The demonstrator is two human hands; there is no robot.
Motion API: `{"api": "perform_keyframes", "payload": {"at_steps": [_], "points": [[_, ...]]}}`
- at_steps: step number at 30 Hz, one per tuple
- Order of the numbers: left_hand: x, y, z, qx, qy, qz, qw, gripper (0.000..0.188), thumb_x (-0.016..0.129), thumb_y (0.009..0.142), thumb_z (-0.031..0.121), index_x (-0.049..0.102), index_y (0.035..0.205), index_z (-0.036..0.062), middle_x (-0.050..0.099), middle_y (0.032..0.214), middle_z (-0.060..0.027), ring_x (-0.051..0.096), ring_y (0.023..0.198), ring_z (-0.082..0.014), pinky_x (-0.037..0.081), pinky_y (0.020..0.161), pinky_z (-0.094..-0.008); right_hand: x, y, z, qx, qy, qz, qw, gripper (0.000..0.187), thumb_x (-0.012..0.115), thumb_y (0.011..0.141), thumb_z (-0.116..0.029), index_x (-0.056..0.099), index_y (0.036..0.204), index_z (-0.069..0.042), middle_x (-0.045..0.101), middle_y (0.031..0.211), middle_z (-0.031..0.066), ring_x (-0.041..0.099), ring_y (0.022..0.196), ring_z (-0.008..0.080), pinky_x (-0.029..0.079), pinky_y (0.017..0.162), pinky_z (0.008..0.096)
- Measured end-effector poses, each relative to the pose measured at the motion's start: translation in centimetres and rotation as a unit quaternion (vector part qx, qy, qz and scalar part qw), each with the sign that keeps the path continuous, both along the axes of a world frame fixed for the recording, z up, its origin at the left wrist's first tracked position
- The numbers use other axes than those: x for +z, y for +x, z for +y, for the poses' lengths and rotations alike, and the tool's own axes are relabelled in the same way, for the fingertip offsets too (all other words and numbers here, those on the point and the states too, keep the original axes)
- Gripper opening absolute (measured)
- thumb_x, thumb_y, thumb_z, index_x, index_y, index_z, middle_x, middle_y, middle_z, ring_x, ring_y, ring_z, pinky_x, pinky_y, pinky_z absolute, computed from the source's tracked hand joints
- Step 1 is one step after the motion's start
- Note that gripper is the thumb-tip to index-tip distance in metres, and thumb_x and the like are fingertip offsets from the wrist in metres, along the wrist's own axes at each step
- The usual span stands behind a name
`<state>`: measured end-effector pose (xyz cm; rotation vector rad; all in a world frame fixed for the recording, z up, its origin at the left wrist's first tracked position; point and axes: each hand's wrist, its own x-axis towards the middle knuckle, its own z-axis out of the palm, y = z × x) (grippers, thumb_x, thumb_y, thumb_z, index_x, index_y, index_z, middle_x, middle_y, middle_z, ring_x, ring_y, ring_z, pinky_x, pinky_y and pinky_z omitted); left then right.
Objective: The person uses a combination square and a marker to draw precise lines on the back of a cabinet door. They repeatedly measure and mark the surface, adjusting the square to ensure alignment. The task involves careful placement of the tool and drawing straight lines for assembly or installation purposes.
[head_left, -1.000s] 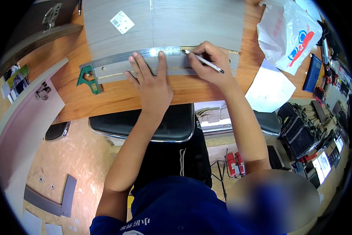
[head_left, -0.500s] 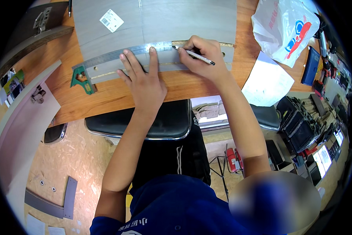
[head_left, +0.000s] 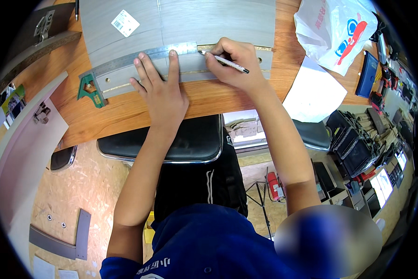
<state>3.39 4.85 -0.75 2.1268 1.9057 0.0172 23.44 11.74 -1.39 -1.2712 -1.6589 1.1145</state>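
Observation:
My left hand (head_left: 163,95) lies with its fingers spread, pressing a steel ruler (head_left: 125,62) against a grey board (head_left: 190,23). The ruler belongs to a combination square whose green head (head_left: 92,91) sits at the left, by the board's end. In my right hand (head_left: 239,63) is a slim white pen with a black end (head_left: 232,64), gripped between thumb and fingers. Its tip is close to the ruler's right end, at the board strip (head_left: 190,65) along the near side. That strip has a raw particle-board edge and a round hole near each end.
A white plastic bag (head_left: 332,35), a white paper sheet (head_left: 313,93) and a blue notebook (head_left: 367,74) lie right on the wooden table (head_left: 125,114). Black stools (head_left: 171,142) stand below its front edge. A pale curved panel (head_left: 32,135) rises at left; a fire extinguisher (head_left: 275,186) stands on the floor.
The whole view has shifted slightly, so the table and things appear a little further left and up. Both hands keep their hold; the pen tip stays near the ruler's end.

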Motion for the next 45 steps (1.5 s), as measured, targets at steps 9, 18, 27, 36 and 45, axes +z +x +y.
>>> {"api": "perform_keyframes", "payload": {"at_steps": [9, 18, 27, 36, 45], "points": [[0.1, 0.0, -0.2, -0.005, 0.002, 0.016, 1.000, 0.079, 0.066, 0.087, 0.007, 0.039, 0.160, 0.0218, 0.016, 0.163, -0.0396, 0.015, 0.152, -0.0592, 0.022, 0.113, -0.0773, -0.4, 0.1, 0.0, 0.008, 0.013, -0.004, 1.000, 0.021, 0.077, 0.087, -0.006, 0.059, 0.076, -0.004, 0.061, 0.061, 0.0044, 0.054, 0.052, 0.0097, 0.042, 0.049, 0.0259], [0.6, 1.0, -0.3, 0.006, -0.004, 0.030, 1.000, 0.073, 0.064, 0.088, 0.009, 0.043, 0.158, 0.0180, 0.017, 0.161, -0.0422, 0.017, 0.151, -0.0611, 0.022, 0.114, -0.0767, -0.2, 0.4, -0.3, 0.005, -0.004, -0.023, 1.000, 0.013, 0.077, 0.086, -0.006, 0.064, 0.083, -0.004, 0.066, 0.072, 0.0088, 0.061, 0.057, 0.0175, 0.048, 0.054, 0.0292], [0.6, 1.7, -0.3, 0.025, 0.001, 0.011, 1.000, 0.073, 0.064, 0.083, 0.008, 0.047, 0.155, 0.0144, 0.021, 0.159, -0.0430, 0.019, 0.149, -0.0622, 0.021, 0.116, -0.0748, -0.6, -0.7, -0.3, 0.126, 0.225, -0.176, 0.950, 0.034, 0.078, 0.080, -0.008, 0.072, 0.113, -0.009, 0.075, 0.114, 0.0049, 0.065, 0.111, 0.0287, 0.050, 0.096, 0.0441], [2.0, -16.0, 4.4, 0.111, 0.133, -0.024, 0.985, 0.057, 0.072, 0.092, 0.024, 0.057, 0.141, -0.0019, 0.052, 0.142, -0.0338, 0.048, 0.134, -0.0507, 0.041, 0.111, -0.0540, -0.5, -0.3, -0.9, 0.098, 0.217, -0.226, 0.945, 0.035, 0.079, 0.079, -0.011, 0.074, 0.114, -0.014, 0.075, 0.104, 0.0003, 0.062, 0.116, 0.0260, 0.044, 0.103, 0.0432], [1.8, -21.1, 5.4, 0.154, -0.032, -0.117, 0.981, 0.045, 0.077, 0.094, 0.024, 0.067, 0.130, -0.0012, 0.071, 0.121, -0.0226, 0.070, 0.110, -0.0334, 0.054, 0.096, -0.0396, -0.8, -0.2, -0.6, 0.088, 0.181, -0.202, 0.959, 0.029, 0.077, 0.087, -0.013, 0.073, 0.116, -0.013, 0.074, 0.101, 0.0051, 0.062, 0.114, 0.0277, 0.048, 0.102, 0.0423]]}}
